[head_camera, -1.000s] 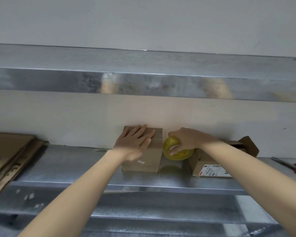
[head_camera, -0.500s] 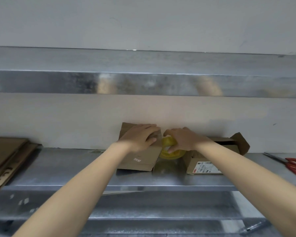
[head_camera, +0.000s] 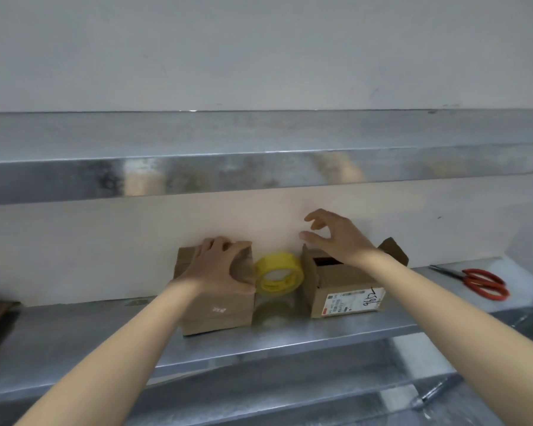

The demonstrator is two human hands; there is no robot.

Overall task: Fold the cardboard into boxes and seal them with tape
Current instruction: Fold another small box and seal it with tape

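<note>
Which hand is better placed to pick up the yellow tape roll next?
Likely the right hand: it hovers empty near the tape roll, while the left hand grips the closed box.

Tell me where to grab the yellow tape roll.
Top of the rim, from above: thumb into the core, fingers over the top. The tape roll stands on edge, hole facing the camera, with the closed box and open box close on either side, so a sideways pinch likely has no room.

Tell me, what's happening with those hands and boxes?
Left hand grips closed box. Right hand empty, above open box. Tape roll stands between boxes. Nothing in the way.
</note>
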